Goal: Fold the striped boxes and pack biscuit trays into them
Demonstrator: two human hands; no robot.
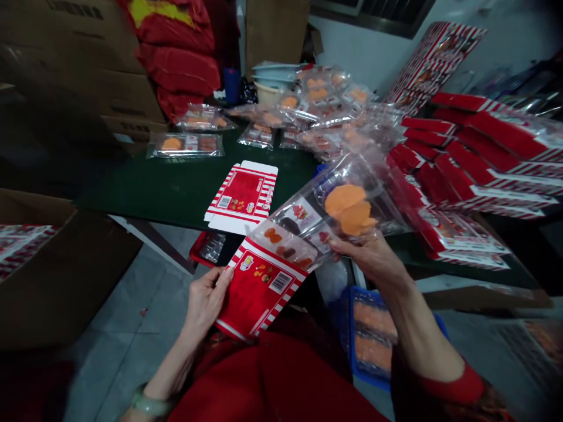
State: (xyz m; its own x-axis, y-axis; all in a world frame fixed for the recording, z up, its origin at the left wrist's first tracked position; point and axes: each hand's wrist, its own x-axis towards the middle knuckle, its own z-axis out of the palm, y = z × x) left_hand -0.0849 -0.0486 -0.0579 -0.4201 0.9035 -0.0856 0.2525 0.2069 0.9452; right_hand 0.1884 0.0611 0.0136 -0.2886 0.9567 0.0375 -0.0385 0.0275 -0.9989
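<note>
- Jade bangle (152, 403) circled the left wrist, with that forearm rising from the lower left of the frame above a red garment (272, 381).
- Left hand (206, 308) was closed on a red-and-white printed carton (259, 290), its fingers wrapped round the edge, apparently to steady the carton with its open end toward the tray.
- Right hand (369, 258) gripped a clear plastic blister tray (303, 225) from below, with the wrist bent and the forearm angled in from the lower right.
- Tray's near end met the carton's mouth. The opposed grips seemed to be keeping the two in line.
- Orange slices (349, 208) lay in the tray's largest compartment, just above the right fingers.
- Blue plastic crate (372, 340) sat below the right forearm at lower centre, holding wrapped orange goods.
- Cardboard box (44, 264) stood at the lower left, with red-and-white cartons (21, 246) inside.
- Flat carton blank (241, 196) lay on a green table (145, 193) at the centre.
- Stacked red cartons (479, 170) filled the right, probably kept within reach.
- Loose filled trays (316, 111) were heaped at upper centre, beyond them red sacks (178, 58) and brown cartons (79, 70) at upper left.
</note>
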